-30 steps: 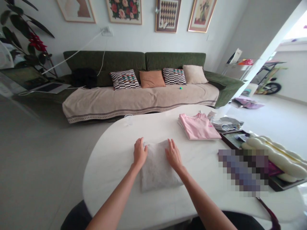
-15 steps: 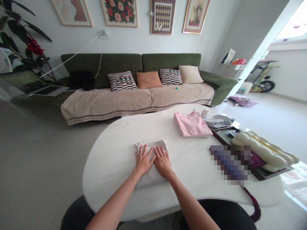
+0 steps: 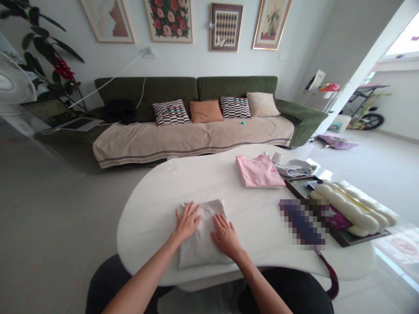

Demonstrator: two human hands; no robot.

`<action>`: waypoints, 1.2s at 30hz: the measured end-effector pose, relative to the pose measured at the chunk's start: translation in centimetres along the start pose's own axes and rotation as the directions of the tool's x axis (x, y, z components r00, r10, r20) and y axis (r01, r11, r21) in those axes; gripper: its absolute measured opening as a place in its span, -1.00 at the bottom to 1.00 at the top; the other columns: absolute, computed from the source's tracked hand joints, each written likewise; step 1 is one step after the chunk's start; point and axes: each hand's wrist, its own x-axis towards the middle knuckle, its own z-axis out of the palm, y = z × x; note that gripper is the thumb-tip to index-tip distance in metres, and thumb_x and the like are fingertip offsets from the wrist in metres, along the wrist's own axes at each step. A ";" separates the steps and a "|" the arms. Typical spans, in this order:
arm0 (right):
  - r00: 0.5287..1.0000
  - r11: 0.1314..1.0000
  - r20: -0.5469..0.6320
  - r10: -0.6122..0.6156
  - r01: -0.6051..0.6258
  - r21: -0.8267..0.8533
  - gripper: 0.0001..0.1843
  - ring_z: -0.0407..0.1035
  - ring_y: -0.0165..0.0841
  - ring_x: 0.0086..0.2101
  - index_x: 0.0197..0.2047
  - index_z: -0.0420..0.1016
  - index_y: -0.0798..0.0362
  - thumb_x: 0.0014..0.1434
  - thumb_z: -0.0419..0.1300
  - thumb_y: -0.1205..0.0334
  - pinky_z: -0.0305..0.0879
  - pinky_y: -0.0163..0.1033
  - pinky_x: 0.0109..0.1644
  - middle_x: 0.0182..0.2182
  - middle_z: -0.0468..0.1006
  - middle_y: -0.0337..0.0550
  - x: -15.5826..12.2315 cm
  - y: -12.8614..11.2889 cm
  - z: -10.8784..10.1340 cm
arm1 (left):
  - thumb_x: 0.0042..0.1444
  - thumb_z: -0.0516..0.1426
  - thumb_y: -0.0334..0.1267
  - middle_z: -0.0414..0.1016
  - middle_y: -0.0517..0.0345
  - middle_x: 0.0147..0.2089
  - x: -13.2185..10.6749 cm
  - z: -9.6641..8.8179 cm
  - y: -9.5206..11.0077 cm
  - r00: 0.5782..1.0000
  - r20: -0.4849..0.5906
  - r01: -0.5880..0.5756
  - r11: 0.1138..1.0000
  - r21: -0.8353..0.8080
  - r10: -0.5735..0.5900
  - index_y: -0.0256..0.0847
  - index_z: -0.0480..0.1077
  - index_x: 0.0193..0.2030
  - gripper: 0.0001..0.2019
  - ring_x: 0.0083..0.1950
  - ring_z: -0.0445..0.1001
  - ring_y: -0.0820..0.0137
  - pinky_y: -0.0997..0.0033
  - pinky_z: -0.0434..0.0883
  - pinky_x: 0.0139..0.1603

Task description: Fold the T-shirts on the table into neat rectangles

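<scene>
A light grey folded garment point(image 3: 204, 248) lies flat on the white table point(image 3: 147, 209) in front of me; its exact kind cannot be made out. My left hand point(image 3: 188, 221) rests flat on its upper left part, fingers spread. On its right side lies my right hand point(image 3: 225, 235), palm down with the fingers stretched out. Farther back to the right is a folded pink shirt point(image 3: 260, 171) on top of a small stack of folded clothes. Neither hand touches that stack.
Right of the hands lies a blurred-out dark item point(image 3: 303, 224) with a strap over the table edge. Beside it a dark tray point(image 3: 347, 240) carries a puffy cream-coloured object point(image 3: 353, 207). A crumpled silvery package point(image 3: 296, 168) sits behind. Across the floor stands a green sofa point(image 3: 163, 89) with cushions.
My hands have moved apart, the left towards the left edge of the grey garment and the right towards its right edge. The view has shifted slightly.
</scene>
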 end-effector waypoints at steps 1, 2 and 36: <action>1.000 1.000 0.001 0.005 -0.005 0.016 -0.37 -0.22 -0.26 0.22 0.26 -0.04 0.10 0.10 -0.05 0.24 -0.16 0.03 0.21 0.24 -0.06 -0.13 -0.6 0.3 -0.2 | 0.19 -0.13 -0.10 -0.04 0.10 0.31 0.7 -0.4 -0.5 0.998 0.008 0.069 0.997 -0.039 -0.068 0.02 0.09 0.21 -0.57 0.30 -0.16 0.12 -0.18 -0.11 0.16; 1.000 0.999 -0.005 0.012 -0.012 0.042 -0.37 -0.20 -0.25 0.22 0.25 -0.03 0.09 0.10 -0.04 0.24 -0.14 0.05 0.20 0.24 -0.04 -0.13 -1.2 0.5 -0.3 | 0.18 -0.12 -0.13 -0.03 0.06 0.30 1.4 -0.7 -1.1 0.990 0.019 0.138 0.987 -0.086 -0.137 -0.03 0.11 0.20 -0.57 0.30 -0.16 0.12 -0.15 -0.09 0.16; 0.929 0.911 -0.339 -0.149 0.262 0.317 -0.61 0.24 -0.31 -0.20 -0.29 0.33 0.02 -0.22 -0.04 0.54 0.17 -0.18 -0.07 -0.28 0.38 -0.15 -1.7 3.6 -7.9 | 0.02 0.10 -0.27 0.30 0.18 0.10 -7.0 -9.6 -0.4 0.851 0.132 -0.433 0.822 -0.370 0.508 -0.01 0.28 0.06 -0.59 0.07 0.30 0.36 0.41 0.21 0.10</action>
